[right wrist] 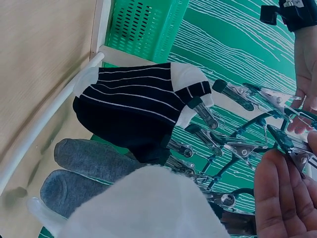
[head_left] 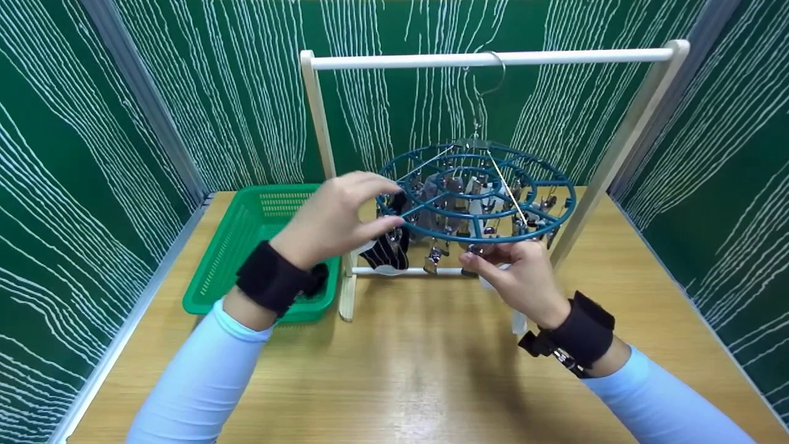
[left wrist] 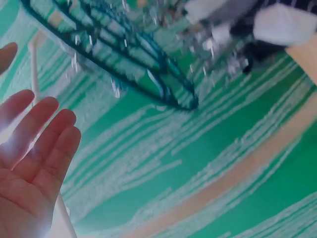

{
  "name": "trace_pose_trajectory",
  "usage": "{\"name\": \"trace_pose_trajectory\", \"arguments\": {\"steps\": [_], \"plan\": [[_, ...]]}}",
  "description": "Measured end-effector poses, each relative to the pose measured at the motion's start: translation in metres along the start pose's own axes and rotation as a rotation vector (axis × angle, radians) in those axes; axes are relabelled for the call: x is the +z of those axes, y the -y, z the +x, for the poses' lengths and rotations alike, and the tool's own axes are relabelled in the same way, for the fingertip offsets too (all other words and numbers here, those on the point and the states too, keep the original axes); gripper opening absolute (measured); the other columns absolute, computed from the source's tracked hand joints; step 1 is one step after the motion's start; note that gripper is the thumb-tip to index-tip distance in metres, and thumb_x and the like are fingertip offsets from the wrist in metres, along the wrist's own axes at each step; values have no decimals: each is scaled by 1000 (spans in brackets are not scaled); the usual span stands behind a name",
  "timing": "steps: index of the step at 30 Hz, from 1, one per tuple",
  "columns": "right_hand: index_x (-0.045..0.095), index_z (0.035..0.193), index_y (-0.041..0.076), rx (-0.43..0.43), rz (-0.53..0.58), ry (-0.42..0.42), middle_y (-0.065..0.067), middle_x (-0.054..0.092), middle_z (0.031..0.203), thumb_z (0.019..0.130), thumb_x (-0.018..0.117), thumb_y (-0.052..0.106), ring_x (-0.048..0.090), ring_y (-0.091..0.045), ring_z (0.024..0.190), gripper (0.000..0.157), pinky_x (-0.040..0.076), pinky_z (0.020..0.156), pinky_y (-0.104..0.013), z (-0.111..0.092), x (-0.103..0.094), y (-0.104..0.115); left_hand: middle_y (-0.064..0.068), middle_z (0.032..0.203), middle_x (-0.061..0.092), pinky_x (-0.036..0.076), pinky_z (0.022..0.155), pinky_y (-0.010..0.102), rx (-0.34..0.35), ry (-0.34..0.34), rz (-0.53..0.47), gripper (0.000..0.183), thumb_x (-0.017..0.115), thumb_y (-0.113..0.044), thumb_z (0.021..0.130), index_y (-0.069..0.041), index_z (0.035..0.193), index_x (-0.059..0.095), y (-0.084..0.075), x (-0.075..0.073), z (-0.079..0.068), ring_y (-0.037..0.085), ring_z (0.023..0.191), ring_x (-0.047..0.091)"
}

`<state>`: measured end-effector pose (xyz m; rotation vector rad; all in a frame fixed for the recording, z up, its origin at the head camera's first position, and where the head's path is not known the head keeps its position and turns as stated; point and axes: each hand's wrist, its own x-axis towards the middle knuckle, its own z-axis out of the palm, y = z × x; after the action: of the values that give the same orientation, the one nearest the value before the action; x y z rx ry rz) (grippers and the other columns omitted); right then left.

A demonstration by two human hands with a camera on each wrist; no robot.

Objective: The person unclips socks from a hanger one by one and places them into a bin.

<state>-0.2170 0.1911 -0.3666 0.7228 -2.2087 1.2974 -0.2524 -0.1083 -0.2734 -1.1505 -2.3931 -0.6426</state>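
Observation:
A round dark-green clip hanger (head_left: 478, 239) hangs by its metal hook from a rack, with metal clips around its rings. My right hand (head_left: 518, 271) is at the front rim and pinches a metal clip (right wrist: 292, 146) between thumb and fingers. At the left rim, my left hand (head_left: 345, 216) has thumb and fingers spread, holding nothing; its fingers look extended in the left wrist view. Black-and-white striped socks (right wrist: 138, 94) hang from clips on the left side. Grey socks (right wrist: 94, 158) and a white sock (right wrist: 148, 208) hang near them.
A green plastic basket (head_left: 206, 271) stands on the wooden table (head_left: 400, 370) to the left, with something dark inside. The rack's white top bar (head_left: 400, 61) spans above the hanger, between wooden posts. Green walls with white streaks enclose the table.

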Motion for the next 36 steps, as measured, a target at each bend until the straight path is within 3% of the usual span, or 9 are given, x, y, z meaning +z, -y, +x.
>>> {"name": "trace_pose_trajectory", "arguments": {"steps": [9, 19, 23, 31, 36], "plan": [[81, 96, -5, -5, -3, -5, -12, 82, 85, 90, 84, -5, 72, 4, 74, 7, 59, 69, -10, 1, 1, -3, 12, 123, 80, 64, 102, 35, 169, 33, 117, 38, 76, -33, 104, -3, 127, 77, -16, 28, 8, 25, 114, 77], [83, 94, 0, 13, -8, 4, -10, 81, 82, 90, 85, -2, 72, 4, 74, 5, 58, 69, -9, 0, 4, -1, 7, 102, 82, 67, 80, 32, 337, -66, 308, 31, 75, -35, 105, -5, 110, 79, -19, 52, 10, 22, 88, 77], [81, 96, -3, -26, -4, 3, -11, 81, 84, 90, 84, -4, 72, 2, 75, 7, 58, 72, -9, 0, 5, -2, 6, 95, 81, 66, 72, 29, 359, -89, 384, 28, 75, -32, 105, -5, 104, 78, -22, 55, 9, 20, 78, 74], [81, 99, -2, -25, 3, 8, -12, 82, 86, 90, 84, -4, 73, 1, 78, 10, 60, 74, -10, 1, 7, 1, 7, 95, 83, 67, 74, 30, 367, -150, 440, 16, 73, -19, 104, -5, 105, 82, -20, 61, 9, 20, 79, 79], [81, 106, -6, -26, -5, 20, -15, 84, 94, 86, 88, -4, 76, -1, 83, 21, 62, 78, -12, -3, 4, 6, 7, 94, 84, 67, 75, 30, 358, -178, 445, 14, 73, -15, 103, -5, 104, 83, -19, 60, 8, 20, 80, 80]]}}
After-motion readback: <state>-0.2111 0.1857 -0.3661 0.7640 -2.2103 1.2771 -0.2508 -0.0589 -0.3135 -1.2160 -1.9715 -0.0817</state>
